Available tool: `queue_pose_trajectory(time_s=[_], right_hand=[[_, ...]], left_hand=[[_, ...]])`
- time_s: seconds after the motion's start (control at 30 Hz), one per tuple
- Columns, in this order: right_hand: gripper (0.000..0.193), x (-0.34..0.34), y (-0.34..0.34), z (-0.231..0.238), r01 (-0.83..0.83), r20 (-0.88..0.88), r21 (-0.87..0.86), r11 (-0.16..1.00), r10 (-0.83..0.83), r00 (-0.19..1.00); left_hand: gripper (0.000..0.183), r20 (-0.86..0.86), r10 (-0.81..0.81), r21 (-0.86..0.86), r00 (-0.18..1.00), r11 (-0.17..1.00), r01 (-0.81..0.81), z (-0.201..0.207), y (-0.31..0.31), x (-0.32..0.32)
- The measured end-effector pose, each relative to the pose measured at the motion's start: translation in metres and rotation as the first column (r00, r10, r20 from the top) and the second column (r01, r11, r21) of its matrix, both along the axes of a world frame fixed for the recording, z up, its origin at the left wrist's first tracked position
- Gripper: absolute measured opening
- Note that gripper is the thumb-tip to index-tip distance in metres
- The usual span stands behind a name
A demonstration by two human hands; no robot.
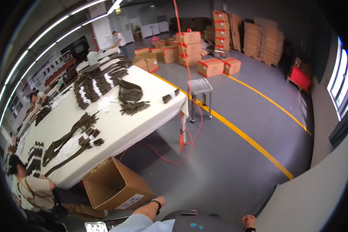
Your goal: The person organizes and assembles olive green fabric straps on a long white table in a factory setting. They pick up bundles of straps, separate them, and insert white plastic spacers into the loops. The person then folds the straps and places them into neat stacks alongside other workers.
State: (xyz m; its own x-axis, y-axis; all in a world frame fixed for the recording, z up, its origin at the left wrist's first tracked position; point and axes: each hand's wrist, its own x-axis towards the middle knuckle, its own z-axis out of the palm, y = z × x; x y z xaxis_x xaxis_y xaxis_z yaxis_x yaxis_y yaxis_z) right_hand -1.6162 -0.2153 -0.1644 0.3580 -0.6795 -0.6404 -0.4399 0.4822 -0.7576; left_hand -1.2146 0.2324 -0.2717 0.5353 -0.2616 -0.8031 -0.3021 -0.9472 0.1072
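My left hand (159, 200), with a black band at the wrist, is held low beside an open cardboard box (143, 188). Its fingers look curled in, and I see nothing in them. Off to the right, near a pale wall panel, my right hand (250, 220) is closed like a fist with a dark band at the wrist; no object shows in it. Neither hand touches the box or the table. On the long white-topped table (150, 116) lie dark brown fabric bundles (94, 91), several tied with white bands.
A metal stool (200, 86) stands past the table's corner, where a red hose (187, 154) hangs and loops on the floor. A seated person (36, 189) is at the left. Farther off are stacked cartons (190, 48), yellow floor lines (239, 127) and a red cart (299, 78).
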Motion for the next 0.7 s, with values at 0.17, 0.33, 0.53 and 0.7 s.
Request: queue_pose_trajectory(time_s=[0.17,0.33,0.53,0.7], right_hand=[[0.036,-0.171,-0.097,-0.178,0.332,-0.693,0.184,0.925,-0.118,0.711],[0.033,-0.001,-0.14,-0.144,-0.527,-0.609,0.227,0.819,0.541,0.579],[0.034,0.11,-0.428,-0.199,-0.952,-0.868,0.296,-0.074,0.395,-0.301],[0.017,0.444,-0.58,-0.094,-0.505,-0.316,-0.377,0.776,0.404,0.858]], left_hand=[[0.028,0.041,0.161,-0.538,0.986,0.835,-0.114,0.053,-0.225,0.109],[0.028,0.131,0.167,-0.607,0.977,0.793,-0.054,0.082,-0.367,0.202],[0.026,-0.052,0.082,-0.289,0.995,0.953,-0.094,0.06,-0.378,0.226],[0.023,-0.094,0.521,-0.149,0.848,0.835,-0.529,0.032,-0.362,0.25]])
